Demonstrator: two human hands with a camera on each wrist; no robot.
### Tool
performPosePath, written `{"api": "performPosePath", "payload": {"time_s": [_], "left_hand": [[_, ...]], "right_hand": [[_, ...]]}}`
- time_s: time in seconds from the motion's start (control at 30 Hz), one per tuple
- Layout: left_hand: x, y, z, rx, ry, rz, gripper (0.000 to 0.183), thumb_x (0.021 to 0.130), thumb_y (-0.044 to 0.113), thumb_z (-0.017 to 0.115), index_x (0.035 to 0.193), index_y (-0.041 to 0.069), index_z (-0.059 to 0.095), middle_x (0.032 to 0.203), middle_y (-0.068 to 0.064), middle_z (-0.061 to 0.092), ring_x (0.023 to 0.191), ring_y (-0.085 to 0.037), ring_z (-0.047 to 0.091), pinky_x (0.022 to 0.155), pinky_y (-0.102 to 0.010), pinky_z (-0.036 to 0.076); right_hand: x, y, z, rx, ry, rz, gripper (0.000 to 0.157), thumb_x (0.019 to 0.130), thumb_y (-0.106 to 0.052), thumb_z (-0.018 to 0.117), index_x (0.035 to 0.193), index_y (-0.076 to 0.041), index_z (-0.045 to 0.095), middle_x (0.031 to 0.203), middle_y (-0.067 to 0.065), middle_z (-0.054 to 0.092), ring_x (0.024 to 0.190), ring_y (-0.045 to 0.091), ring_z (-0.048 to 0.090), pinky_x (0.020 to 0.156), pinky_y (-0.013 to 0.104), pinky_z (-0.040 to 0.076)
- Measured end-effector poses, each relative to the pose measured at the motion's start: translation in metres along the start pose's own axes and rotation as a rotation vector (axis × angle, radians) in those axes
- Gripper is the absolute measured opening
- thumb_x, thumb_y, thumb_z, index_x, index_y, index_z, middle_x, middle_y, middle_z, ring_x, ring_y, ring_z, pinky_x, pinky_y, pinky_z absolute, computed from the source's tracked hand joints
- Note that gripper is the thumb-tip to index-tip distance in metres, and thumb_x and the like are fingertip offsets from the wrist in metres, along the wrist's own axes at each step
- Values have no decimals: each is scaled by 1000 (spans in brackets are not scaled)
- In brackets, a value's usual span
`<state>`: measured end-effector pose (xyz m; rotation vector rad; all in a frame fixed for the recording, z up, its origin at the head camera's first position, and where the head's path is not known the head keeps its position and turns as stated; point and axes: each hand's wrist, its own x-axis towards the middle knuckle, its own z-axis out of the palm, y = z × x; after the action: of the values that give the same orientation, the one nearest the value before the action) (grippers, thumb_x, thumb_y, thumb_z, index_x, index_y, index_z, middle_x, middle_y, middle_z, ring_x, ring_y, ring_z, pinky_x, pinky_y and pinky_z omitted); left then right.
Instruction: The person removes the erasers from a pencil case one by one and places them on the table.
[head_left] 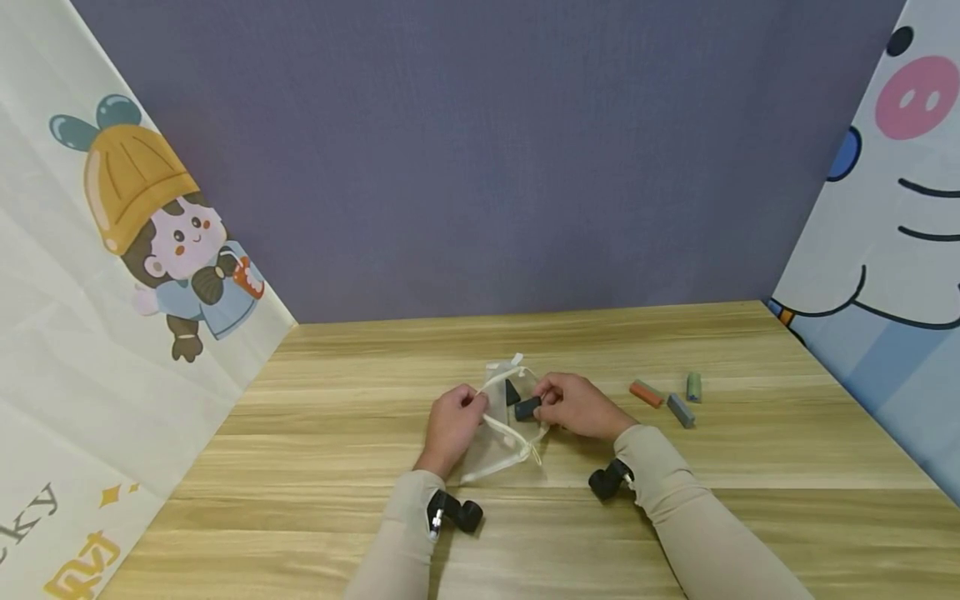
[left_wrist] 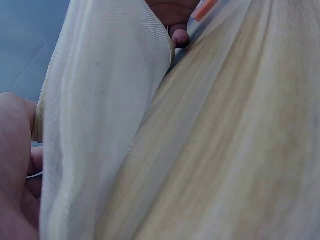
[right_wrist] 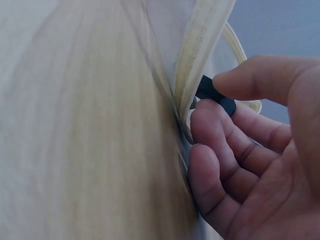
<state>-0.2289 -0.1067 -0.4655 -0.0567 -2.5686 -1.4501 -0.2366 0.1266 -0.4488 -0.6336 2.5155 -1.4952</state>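
Note:
A sheer white mesh drawstring bag (head_left: 487,458) lies on the table with its cream-edged mouth spread wide. My left hand (head_left: 452,425) grips the rim on the left side. At the right side of the mouth, my right hand (head_left: 583,407) pinches a small dark block (head_left: 527,408) between thumb and fingers. In the right wrist view that dark block (right_wrist: 216,94) sits beside the cream rim, partly hidden by the fingers. Another dark piece, triangular (head_left: 512,392), shows within the bag's opening. Mesh fills much of the left wrist view and hides most of the left fingers.
Right of the bag lie an orange and green block (head_left: 647,394), a blue-grey block (head_left: 681,411) and a green block (head_left: 693,387). A purple-grey panel (head_left: 480,167) rises behind the wood-grain table (head_left: 337,500). Printed cloths hang at both sides.

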Motion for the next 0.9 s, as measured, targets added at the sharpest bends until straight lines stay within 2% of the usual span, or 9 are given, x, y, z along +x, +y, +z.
{"api": "performPosePath", "payload": {"time_s": [0.3, 0.67, 0.9], "left_hand": [[0, -1, 0, -6, -11, -12, 20, 91, 24, 65, 73, 15, 64, 67, 3, 59, 67, -17, 54, 62, -32, 45], [-1, 0, -1, -11, -11, -19, 15, 88, 19, 64, 74, 15, 64, 68, 2, 60, 66, -17, 54, 60, -32, 45], [0, 0, -1, -19, -24, -28, 14, 89, 20, 64, 75, 15, 64, 70, 1, 60, 68, -17, 54, 61, -32, 45]], "right_hand": [[0, 4, -2, 48, -8, 26, 23, 91, -11, 70, 112, -4, 63, 90, 8, 63, 69, 22, 59, 57, 34, 51], [-1, 4, -7, 43, 31, 35, 23, 91, -9, 68, 113, -3, 64, 87, 7, 65, 68, 26, 60, 58, 37, 52], [-2, 3, -14, 84, 56, 61, 22, 93, -8, 66, 114, -2, 62, 88, 11, 66, 69, 27, 59, 59, 38, 49]]}}
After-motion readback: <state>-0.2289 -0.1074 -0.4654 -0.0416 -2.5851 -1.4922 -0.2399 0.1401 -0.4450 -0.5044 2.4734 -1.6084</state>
